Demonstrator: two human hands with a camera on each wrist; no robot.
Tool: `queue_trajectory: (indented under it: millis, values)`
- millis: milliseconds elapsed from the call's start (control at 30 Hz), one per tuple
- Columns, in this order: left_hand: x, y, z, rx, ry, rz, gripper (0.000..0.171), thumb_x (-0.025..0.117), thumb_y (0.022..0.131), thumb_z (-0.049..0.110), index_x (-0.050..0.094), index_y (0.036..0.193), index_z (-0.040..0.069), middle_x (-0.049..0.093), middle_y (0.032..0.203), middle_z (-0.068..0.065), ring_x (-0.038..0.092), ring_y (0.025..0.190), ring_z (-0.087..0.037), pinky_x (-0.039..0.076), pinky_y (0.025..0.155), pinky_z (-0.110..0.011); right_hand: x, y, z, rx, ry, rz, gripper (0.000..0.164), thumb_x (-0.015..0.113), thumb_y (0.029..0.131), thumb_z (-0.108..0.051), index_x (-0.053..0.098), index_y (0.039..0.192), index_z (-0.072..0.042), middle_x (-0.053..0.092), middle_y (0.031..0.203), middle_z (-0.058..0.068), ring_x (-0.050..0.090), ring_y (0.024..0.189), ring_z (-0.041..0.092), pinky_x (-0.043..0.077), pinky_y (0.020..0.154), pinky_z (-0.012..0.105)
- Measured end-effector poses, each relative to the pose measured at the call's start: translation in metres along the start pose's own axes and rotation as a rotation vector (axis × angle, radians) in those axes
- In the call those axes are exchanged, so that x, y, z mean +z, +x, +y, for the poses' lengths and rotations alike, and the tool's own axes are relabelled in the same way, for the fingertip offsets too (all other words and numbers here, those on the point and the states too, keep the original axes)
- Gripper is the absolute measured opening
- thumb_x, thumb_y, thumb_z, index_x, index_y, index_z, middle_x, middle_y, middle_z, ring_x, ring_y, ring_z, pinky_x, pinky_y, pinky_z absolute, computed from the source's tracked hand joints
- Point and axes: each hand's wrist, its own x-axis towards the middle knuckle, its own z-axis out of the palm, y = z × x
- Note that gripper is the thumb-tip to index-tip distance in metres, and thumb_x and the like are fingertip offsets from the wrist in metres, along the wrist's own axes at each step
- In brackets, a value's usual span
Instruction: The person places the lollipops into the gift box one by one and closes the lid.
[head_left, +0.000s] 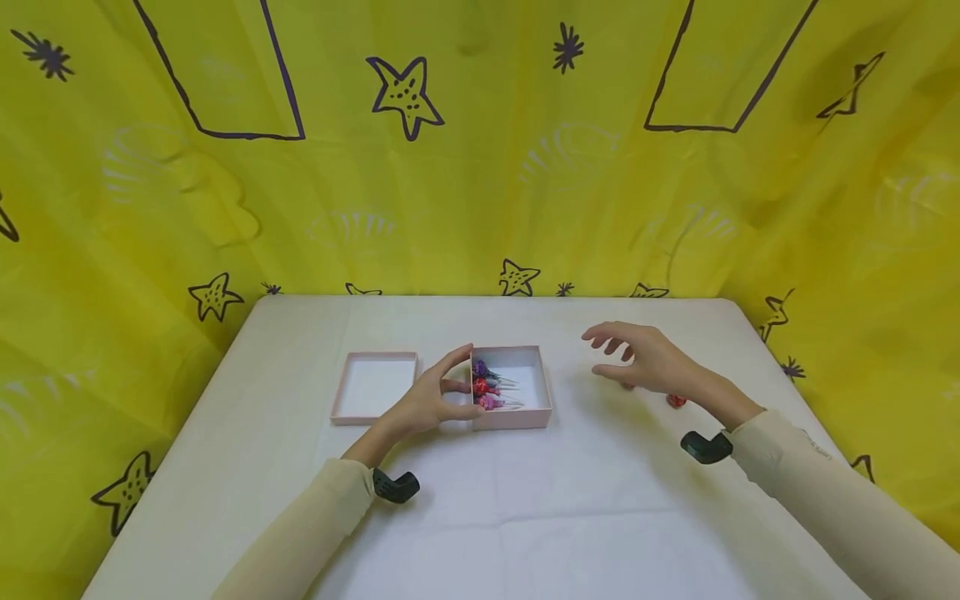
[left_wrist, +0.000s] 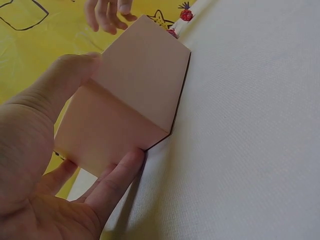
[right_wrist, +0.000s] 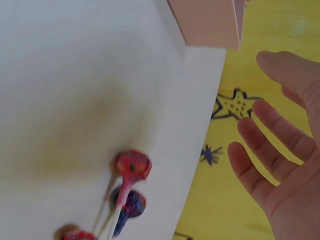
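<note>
Near the middle of the table an open pink box (head_left: 512,419) holds several lollipops (head_left: 486,387) with purple, red and pink wrappers and white sticks, gathered at its left side. My left hand (head_left: 423,404) grips the box's left end, thumb and fingers spread across its corners. Over the table to the right, my right hand (head_left: 648,354) hovers with loosely bent fingers and nothing in them. Below it in the right wrist view lie a red lollipop (right_wrist: 134,165), a dark blue one (right_wrist: 132,202) and another red one (right_wrist: 77,236), partly cut off by the frame.
Left of the box lies its shallow pink lid (head_left: 375,387), white inside facing up. A white cloth covers the table (head_left: 570,533). Behind and at both sides hangs a yellow curtain (head_left: 465,208) with starfish drawings. Each wrist carries a dark camera mount (head_left: 396,487).
</note>
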Motion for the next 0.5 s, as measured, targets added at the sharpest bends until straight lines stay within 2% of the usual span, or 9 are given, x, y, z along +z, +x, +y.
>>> queue_trajectory:
  millis: [200,400,500]
  values:
    - [0.000,-0.001,0.001,0.001,-0.012,0.001,0.102,0.087,0.084,0.016,0.024,0.165,0.021,0.026,0.168,-0.004,0.060,0.124,-0.032,0.056,0.092,-0.040,-0.012,-0.018,0.017,0.068,-0.018,0.017,0.048,0.083,0.087,-0.011,0.065,0.131,-0.011,0.071,0.115,0.008,0.066,0.103,0.034,0.056,0.084,0.052]
    - [-0.001,0.000,0.002,-0.003,-0.011,0.001,0.104,0.088,0.083,0.015,0.024,0.165,0.021,0.026,0.168,-0.004,0.060,0.124,-0.032,0.057,0.090,-0.038,-0.015,-0.028,0.033,0.053,-0.049,0.045,0.049,0.084,0.085,-0.008,0.065,0.130,-0.008,0.071,0.114,0.014,0.068,0.099,0.035,0.057,0.080,0.051]
    - [0.000,0.000,0.001,-0.001,-0.021,0.000,0.103,0.087,0.083,0.014,0.024,0.165,0.019,0.026,0.168,-0.005,0.061,0.124,-0.033,0.057,0.089,-0.038,-0.013,-0.032,0.039,0.064,-0.046,0.035,0.049,0.084,0.085,-0.008,0.065,0.130,-0.007,0.070,0.115,0.017,0.068,0.098,0.036,0.057,0.078,0.047]
